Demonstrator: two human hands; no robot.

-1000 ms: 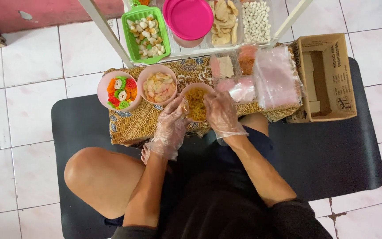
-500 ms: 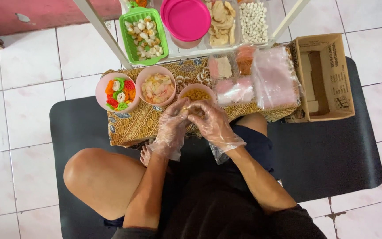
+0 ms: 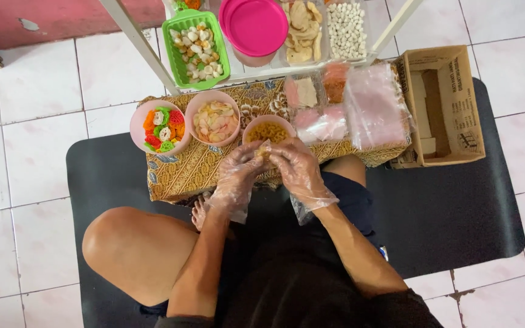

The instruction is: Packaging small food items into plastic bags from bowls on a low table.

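Pinching yellow crackers [image 3: 261, 150] — both hands

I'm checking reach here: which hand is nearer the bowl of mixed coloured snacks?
Left. The left hand sits right of and below that bowl; the right hand is farther right, beyond the yellow snack bowl.

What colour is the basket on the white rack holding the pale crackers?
Bright green, seen in the head view: the basket on the rack.

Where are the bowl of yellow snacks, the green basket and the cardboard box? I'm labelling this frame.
bowl of yellow snacks [image 3: 268, 130]: head view, on the snacks inside.
green basket [image 3: 178, 25]: head view, on its left rim.
cardboard box [image 3: 466, 103]: head view, on its right wall.
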